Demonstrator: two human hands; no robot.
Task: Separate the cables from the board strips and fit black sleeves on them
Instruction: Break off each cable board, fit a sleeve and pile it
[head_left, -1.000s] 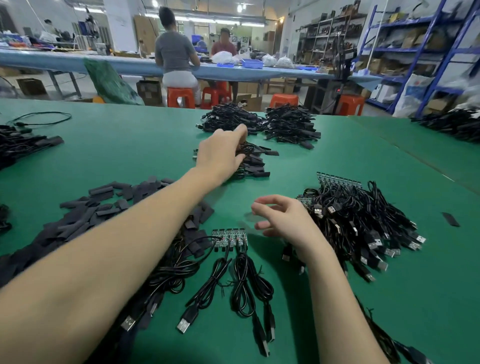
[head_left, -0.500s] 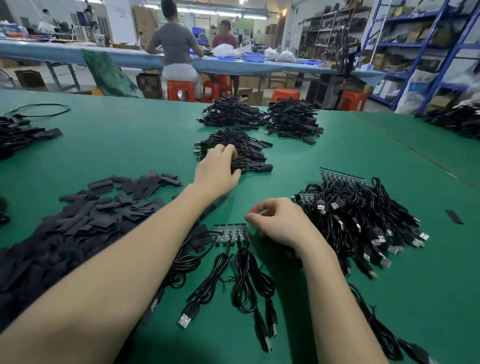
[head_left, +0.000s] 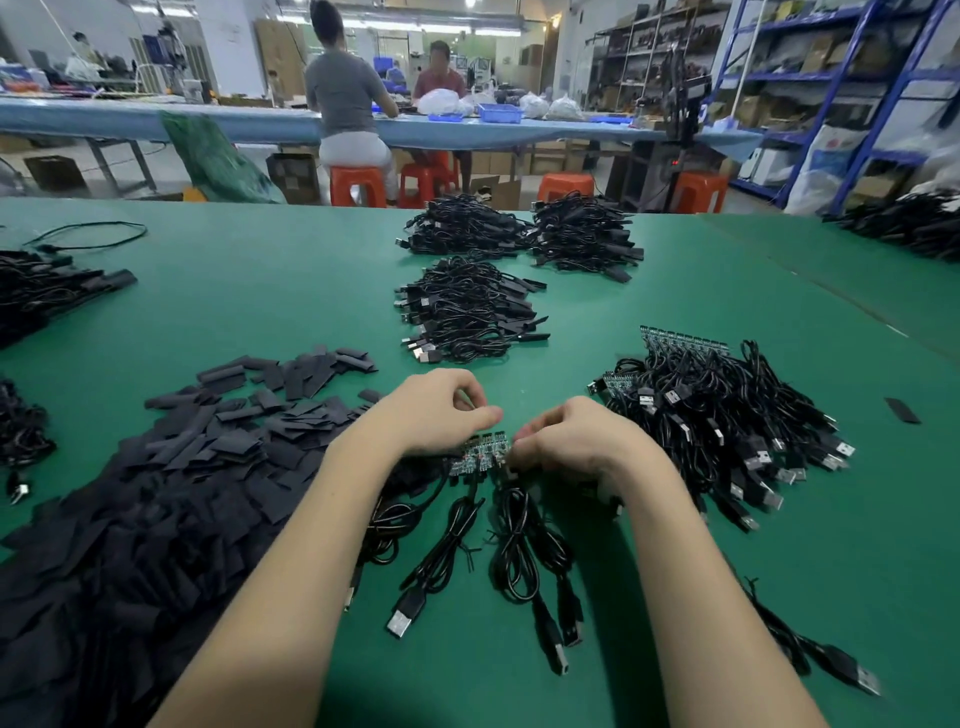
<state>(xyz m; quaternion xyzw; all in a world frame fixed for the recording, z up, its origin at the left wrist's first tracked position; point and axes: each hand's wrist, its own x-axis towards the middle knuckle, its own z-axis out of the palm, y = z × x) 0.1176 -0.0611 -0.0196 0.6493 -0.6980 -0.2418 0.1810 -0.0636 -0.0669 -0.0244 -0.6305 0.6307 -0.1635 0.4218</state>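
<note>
Board strip (head_left: 480, 453) held low over the green table (head_left: 260, 291), near its front middle, gripped from both ends. Left hand (head_left: 439, 413) curled onto the strip's left part, thumb stretched across the top; right hand (head_left: 574, 439) pinched on the right end with bent fingers. Black cables (head_left: 511, 540) trailing from the strip toward the near edge, USB plugs at their tips. Heap of black sleeves (head_left: 171, 467) spread just left of the hands. Unsorted strips with cables (head_left: 727, 415) piled right; finished bundles (head_left: 467, 306) stacked farther back.
</note>
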